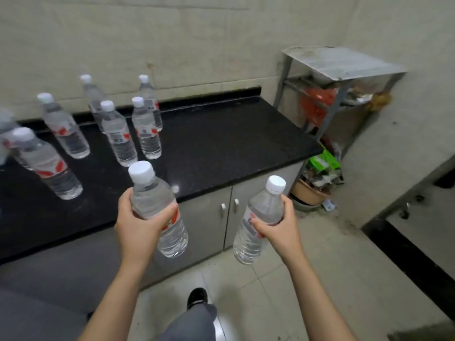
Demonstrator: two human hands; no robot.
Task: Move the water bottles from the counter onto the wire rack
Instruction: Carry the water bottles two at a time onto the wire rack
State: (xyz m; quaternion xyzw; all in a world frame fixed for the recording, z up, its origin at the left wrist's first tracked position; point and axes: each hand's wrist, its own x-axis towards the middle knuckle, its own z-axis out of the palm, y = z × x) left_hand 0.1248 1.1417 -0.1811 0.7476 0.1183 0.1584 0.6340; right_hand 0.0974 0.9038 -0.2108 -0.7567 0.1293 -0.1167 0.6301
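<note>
Forearms, two, bare, reaching forward from the lower edge of the view; below them a trouser leg and a dark shoe [197, 297] on the tiled floor.

Left hand [138, 223]: grip clamped round the middle of a clear water bottle [157, 205], thumb across the label, white cap up. The bottle hangs off the front edge of the bench [221, 143], clear of its surface, tilted slightly; held at the waist, presumably because that is where a full bottle balances in one hand.

Right hand [279, 226]: grip clamped on a second bottle [258, 222], held over the floor in front of the grey cabinet doors [229, 207], leaning with the cap toward the right. One bottle per hand suggests paired carrying to halve the trips.

Bench stock: at least six more bottles [118, 136] upright on the black top, grouped at its left half and spaced apart so each can be taken singly; further ones blur at the left margin, number uncertain.

Wire rack [339, 77]: metal frame standing in the corner just beyond the right end of the bench. Top shelf shows no bottles; lower tiers hold bags and clutter.

Status, judged: transfer under way, carry stage, most stock yet to go. The top shelf looks like the likeliest landing place.
</note>
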